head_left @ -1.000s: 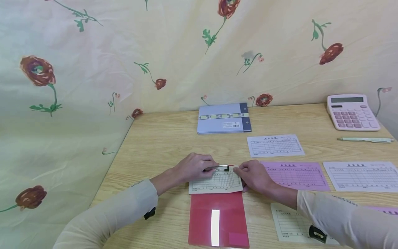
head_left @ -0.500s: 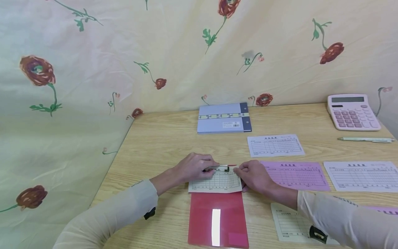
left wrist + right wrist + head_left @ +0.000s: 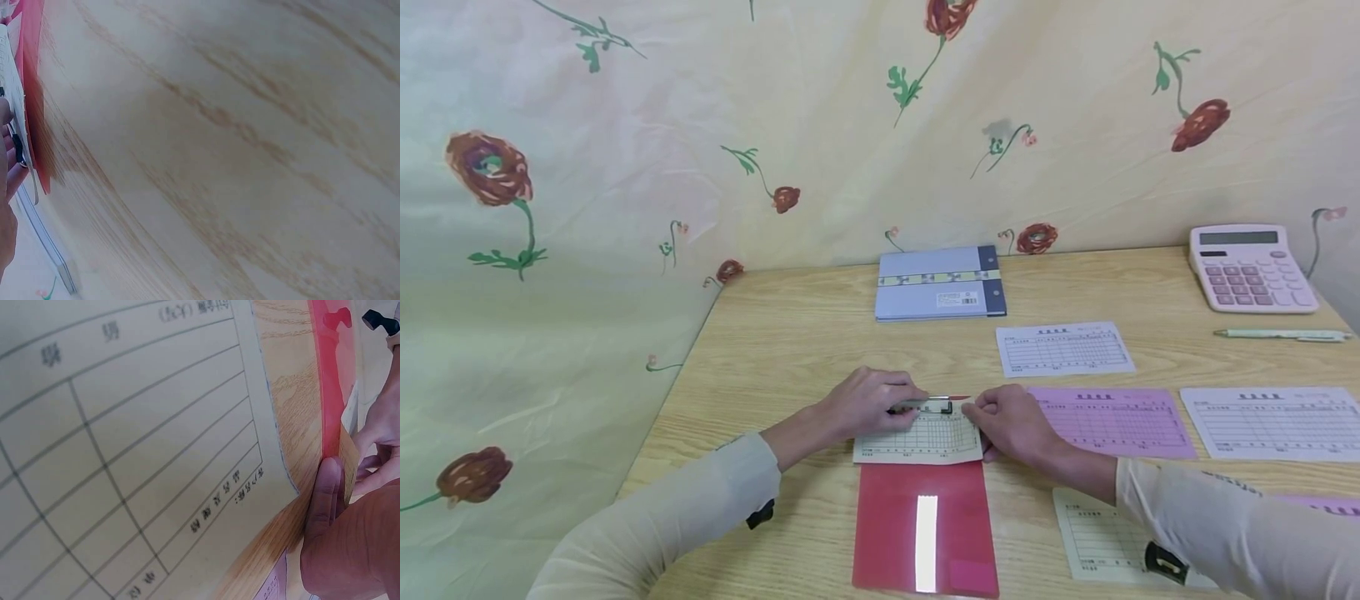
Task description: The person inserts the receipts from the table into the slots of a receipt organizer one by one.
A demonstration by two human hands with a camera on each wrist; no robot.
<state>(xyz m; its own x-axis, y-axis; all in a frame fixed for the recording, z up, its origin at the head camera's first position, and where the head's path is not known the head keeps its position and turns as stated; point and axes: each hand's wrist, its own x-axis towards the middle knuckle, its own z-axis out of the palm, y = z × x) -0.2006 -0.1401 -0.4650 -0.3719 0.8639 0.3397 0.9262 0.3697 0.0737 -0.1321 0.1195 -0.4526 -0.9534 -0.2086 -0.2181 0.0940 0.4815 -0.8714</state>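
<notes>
On the wooden table, a red glossy clip folder lies with a pale printed form over its upper part. My left hand has its fingers curled round the metal clip with a black end at the folder's top. My right hand pinches the form's upper right corner between thumb and fingers. The left wrist view catches the form and the folder's red edge only at the far left. In the right wrist view my right thumb lies along the red sheet's edge.
A blue notebook lies at the back against the floral cloth. Several forms spread to the right: white, purple, another white one, and a pale one under the right forearm. A pink calculator and a pen sit at far right.
Both hands keep almost the same place and hold. A thin bit more of the folder's red top edge shows above the form beside the clip.
</notes>
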